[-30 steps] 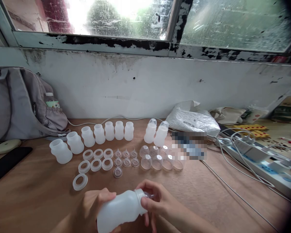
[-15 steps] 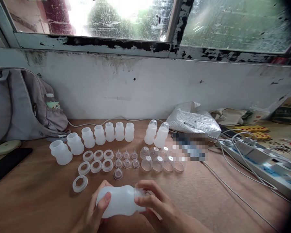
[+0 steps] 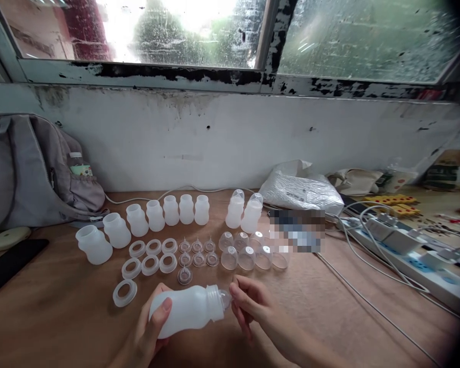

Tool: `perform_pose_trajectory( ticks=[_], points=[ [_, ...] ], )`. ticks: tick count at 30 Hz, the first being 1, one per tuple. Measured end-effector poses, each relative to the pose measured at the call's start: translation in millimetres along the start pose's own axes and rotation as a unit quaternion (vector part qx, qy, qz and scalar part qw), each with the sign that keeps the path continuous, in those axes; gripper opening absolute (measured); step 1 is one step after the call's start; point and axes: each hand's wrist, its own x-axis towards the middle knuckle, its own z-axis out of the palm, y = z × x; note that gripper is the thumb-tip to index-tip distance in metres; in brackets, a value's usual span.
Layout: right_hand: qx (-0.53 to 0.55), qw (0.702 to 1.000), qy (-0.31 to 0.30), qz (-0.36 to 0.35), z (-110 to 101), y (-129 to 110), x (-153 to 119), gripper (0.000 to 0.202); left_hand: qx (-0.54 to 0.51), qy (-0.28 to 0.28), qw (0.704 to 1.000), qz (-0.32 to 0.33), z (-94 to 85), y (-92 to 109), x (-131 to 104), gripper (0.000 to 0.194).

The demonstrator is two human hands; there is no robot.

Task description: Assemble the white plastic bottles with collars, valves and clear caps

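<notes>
Pointing sideways, frosted bottle [image 3: 186, 311], clear teat [image 3: 225, 298]

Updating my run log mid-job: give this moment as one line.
Left hand: grips bottle | Right hand: pinches nipple at tip | Bottle: sideways, collar and nipple on | Beyond: open bottles, loose collars, loose nipples, clear caps
</notes>
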Motion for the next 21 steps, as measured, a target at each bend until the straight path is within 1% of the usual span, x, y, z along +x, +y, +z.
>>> perform_pose_trajectory(
  ticks=[4, 10, 17, 21],
  points=[
    [-0.004, 1.0, 0.003, -0.016, -1.5, -1.1, 0.6, 0.041, -0.012, -0.009, 1.0, 0.007, -0.8, -3.3, 2.5, 0.042],
    [0.003, 0.997, 0.022, -0.069, -2.3, -0.6, 1.2, 0.035, -0.024, 0.007, 0.999, 0.025, -2.0, -0.5, 2.2, 0.043],
    [-0.007, 0.995, 0.046, -0.086, -2.5, -4.5, -1.6, 0.028, -0.018, 0.005, 1.0, 0.017, -1.7, 3.3, 1.2, 0.042],
    [-0.002, 0.994, 0.039, -0.099, -2.2, -3.3, -2.1, 0.024, -0.029, -0.008, 0.999, 0.01, -1.8, 4.3, 1.3, 0.041]
  ],
)
